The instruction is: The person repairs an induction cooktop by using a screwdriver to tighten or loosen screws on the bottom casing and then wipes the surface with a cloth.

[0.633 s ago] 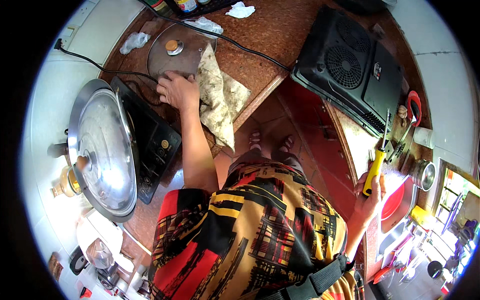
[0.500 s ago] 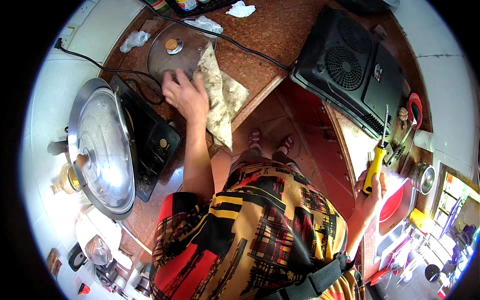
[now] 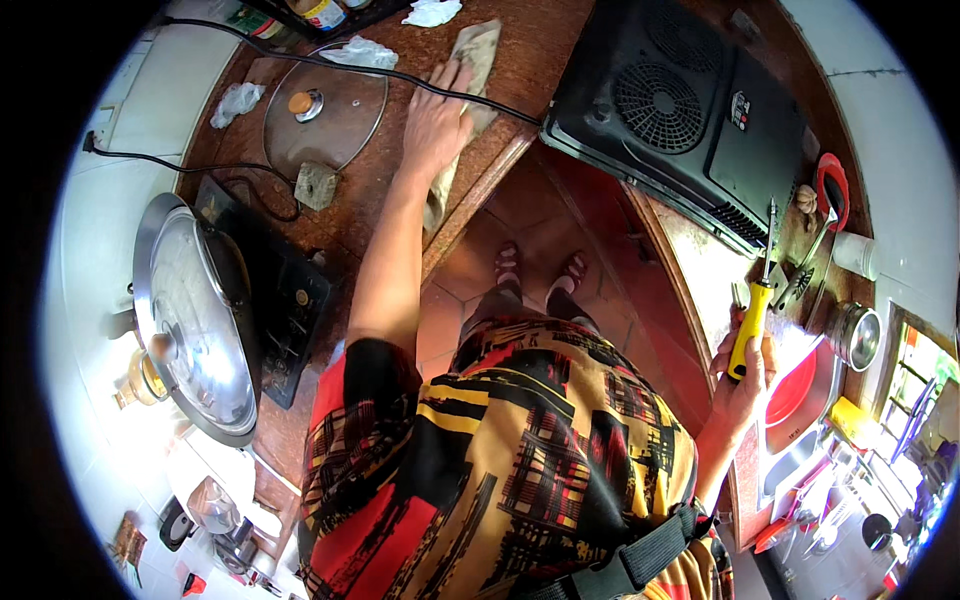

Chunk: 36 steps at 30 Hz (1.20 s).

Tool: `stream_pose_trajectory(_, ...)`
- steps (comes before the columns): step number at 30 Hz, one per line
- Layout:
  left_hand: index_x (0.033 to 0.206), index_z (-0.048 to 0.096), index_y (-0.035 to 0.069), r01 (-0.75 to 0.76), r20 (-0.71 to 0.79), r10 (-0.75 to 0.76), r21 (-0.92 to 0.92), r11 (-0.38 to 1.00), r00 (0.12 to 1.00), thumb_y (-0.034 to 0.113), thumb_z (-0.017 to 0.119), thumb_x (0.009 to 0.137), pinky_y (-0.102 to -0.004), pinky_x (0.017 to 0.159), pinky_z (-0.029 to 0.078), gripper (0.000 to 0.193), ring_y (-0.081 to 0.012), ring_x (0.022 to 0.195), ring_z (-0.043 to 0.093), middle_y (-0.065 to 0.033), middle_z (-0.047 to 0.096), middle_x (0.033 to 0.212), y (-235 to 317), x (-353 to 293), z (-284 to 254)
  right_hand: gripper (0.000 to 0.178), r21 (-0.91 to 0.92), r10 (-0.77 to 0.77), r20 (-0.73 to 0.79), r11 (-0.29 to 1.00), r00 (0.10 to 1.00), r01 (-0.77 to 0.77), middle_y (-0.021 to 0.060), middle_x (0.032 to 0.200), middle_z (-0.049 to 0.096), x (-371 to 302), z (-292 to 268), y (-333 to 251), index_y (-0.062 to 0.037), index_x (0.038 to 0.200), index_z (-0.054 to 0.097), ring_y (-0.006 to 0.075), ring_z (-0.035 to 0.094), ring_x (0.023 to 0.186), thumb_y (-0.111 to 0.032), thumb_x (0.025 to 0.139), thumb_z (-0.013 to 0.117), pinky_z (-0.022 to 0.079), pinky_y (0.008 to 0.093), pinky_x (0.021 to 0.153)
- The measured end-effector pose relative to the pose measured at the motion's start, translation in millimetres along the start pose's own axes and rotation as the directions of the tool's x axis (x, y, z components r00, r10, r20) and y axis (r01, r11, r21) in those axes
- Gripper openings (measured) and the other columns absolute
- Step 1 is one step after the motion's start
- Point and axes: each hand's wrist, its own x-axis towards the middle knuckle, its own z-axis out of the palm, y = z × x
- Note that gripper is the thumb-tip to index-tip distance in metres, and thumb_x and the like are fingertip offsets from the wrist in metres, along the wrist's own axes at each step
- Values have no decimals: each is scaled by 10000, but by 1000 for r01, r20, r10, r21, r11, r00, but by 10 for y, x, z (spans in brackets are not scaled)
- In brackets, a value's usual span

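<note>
My left hand (image 3: 437, 128) lies on a stained, pale cloth (image 3: 480, 62) near the counter's edge, its fingers closed over the fabric. Under the wrist, the cloth's lower end reaches down along that edge. In my right hand (image 3: 743, 385) is a screwdriver (image 3: 750, 330) with a yellow and black handle, its metal shaft pointing up and away. Beyond its tip sits a black appliance (image 3: 690, 130) with round fan grilles facing up. A small, square, greyish piece (image 3: 316, 186) rests beside a round glass lid (image 3: 350, 120) with a wooden knob.
On the left, a large lidded pan (image 3: 205, 320) stands on a black cooktop (image 3: 290, 340). A black cord (image 3: 400, 76) crosses over the lid toward the appliance. Crumpled plastic bags (image 3: 237, 104) lie about. At right are a red-rimmed ladle (image 3: 832, 190), a glass jar (image 3: 855, 338) and a sink (image 3: 790, 440).
My left hand has moved away from beside the lid onto the cloth, which is now shifted farther back. The small square piece has come into sight. My right hand still holds the screwdriver.
</note>
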Motion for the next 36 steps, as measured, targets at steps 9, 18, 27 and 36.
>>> stream_pose_trajectory(9, 1164, 632, 166, -218, 216, 298, -329, 919, 930, 159, 508, 925, -440, 1159, 255, 270, -225, 1346, 397, -36, 486, 1407, 441, -717, -69, 232, -6, 98, -35, 995, 995, -99, 86, 712, 609, -38, -29, 20, 22, 1072, 581, 100, 497, 479, -170, 945, 558, 423, 218, 438)
stream_pose_trajectory(18, 763, 594, 45, 62, -177, -109, -256, 965, 978, -54, 552, 702, -430, 747, 444, 124, -317, 822, 582, -115, 611, 826, 466, -1073, -826, 235, -1, 80, -4, 997, 997, -80, 92, 722, 611, -2, -67, 0, 20, 1058, 583, 110, 510, 494, -178, 931, 578, 426, 222, 438)
stream_pose_trajectory(27, 1136, 486, -40, 342, -226, -312, 108, 934, 923, 92, 626, 757, -485, 901, 385, 425, -396, 1042, 447, -251, 478, 1115, 832, -352, -82, 229, -6, 38, -56, 999, 998, -38, 96, 720, 612, -84, -148, -33, 17, 998, 593, 119, 522, 499, -195, 913, 606, 429, 227, 448)
stream_pose_trajectory(36, 963, 550, 20, -34, -214, -26, -274, 961, 976, -19, 700, 663, -459, 864, 414, 338, -361, 1008, 497, -148, 514, 1030, 1135, -739, -82, 225, 25, 74, -210, 997, 975, -70, 78, 706, 603, -237, -354, 24, 1, 1024, 600, 108, 514, 496, -201, 925, 598, 424, 212, 448)
